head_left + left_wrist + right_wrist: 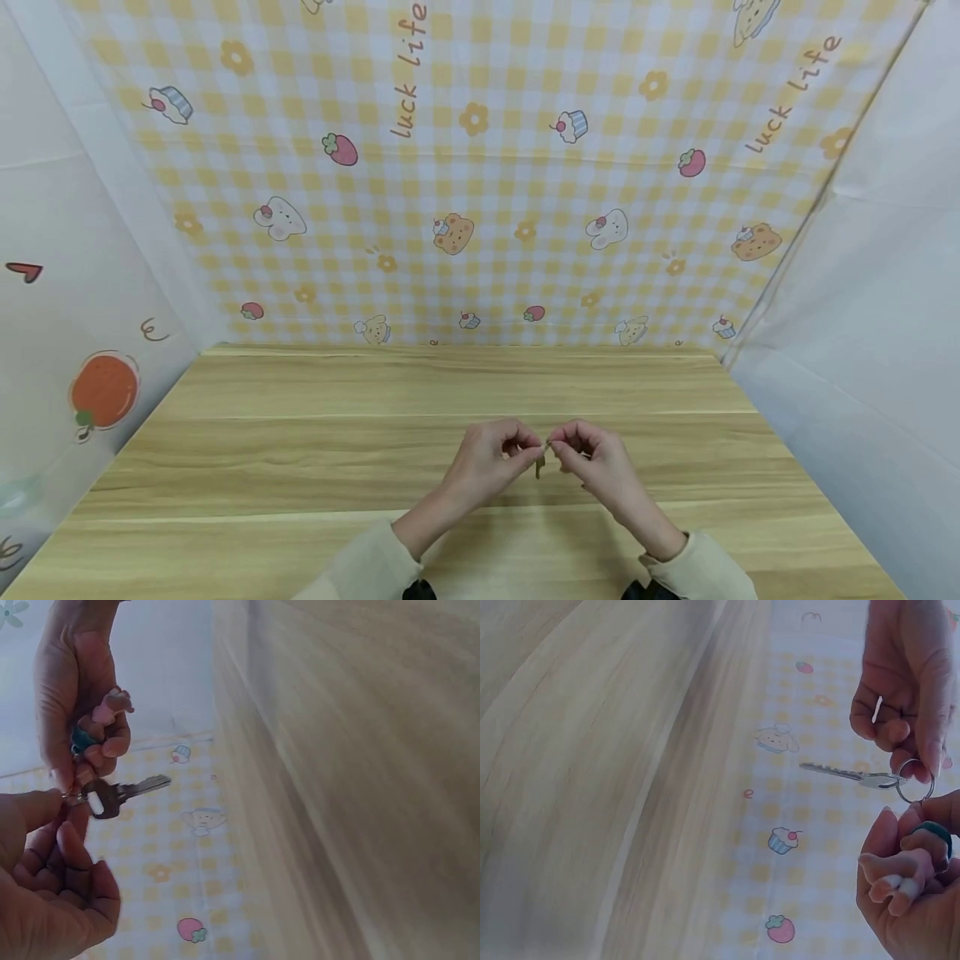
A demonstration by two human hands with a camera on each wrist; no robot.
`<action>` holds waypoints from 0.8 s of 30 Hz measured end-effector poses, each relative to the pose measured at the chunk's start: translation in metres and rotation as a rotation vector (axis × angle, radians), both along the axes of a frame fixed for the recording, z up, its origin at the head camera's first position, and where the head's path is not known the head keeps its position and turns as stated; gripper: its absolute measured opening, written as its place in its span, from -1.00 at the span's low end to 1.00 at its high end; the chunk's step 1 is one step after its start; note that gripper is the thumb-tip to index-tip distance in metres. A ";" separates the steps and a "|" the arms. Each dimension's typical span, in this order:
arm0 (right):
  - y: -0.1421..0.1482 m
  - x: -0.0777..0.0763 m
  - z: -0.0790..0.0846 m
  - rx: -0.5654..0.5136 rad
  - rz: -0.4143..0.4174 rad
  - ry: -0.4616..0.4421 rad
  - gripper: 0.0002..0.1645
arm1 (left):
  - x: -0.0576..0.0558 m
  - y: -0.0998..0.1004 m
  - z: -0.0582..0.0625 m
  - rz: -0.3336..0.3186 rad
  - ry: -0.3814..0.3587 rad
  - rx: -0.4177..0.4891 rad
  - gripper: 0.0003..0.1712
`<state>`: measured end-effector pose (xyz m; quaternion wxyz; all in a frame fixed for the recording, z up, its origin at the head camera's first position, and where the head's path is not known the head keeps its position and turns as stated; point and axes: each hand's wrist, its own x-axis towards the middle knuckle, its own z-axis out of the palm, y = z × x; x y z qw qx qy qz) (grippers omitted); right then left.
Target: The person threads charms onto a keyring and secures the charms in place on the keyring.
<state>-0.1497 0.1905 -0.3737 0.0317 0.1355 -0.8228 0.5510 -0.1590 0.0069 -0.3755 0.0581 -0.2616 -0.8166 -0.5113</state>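
The head view is bright and even, with faint, diffuse shadows falling from the left hand and right hand toward the near edge of the table. Both wrist views are dimmer and hazy, greyish, low in contrast; there the hands look shaded against the paler patterned cloth, and the table's close surface is smeared out of focus. The key reads slightly soft.

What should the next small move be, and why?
Perhaps the left hand should turn the ring slightly: it pinches the ring, the right hand holds the figurine, and the head of the key meets the ring, though whether it is fully threaded is unclear.
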 end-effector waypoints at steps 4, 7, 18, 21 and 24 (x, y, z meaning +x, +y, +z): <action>0.000 -0.002 -0.003 0.072 0.017 0.170 -0.94 | 0.000 0.000 0.004 -0.017 -0.010 -0.067 -0.93; 0.000 -0.003 -0.005 0.099 0.019 0.237 -0.90 | -0.001 0.001 0.004 -0.012 -0.013 -0.077 -0.92; 0.002 0.000 0.000 0.004 0.008 0.012 -0.90 | 0.000 0.002 -0.002 0.005 0.031 0.036 -0.95; 0.002 0.000 0.002 -0.011 0.011 -0.029 -0.85 | 0.000 0.002 -0.003 -0.009 0.049 0.071 -0.96; 0.003 0.000 0.003 -0.018 0.013 -0.038 -0.84 | 0.001 0.002 -0.003 -0.021 0.067 0.094 -0.95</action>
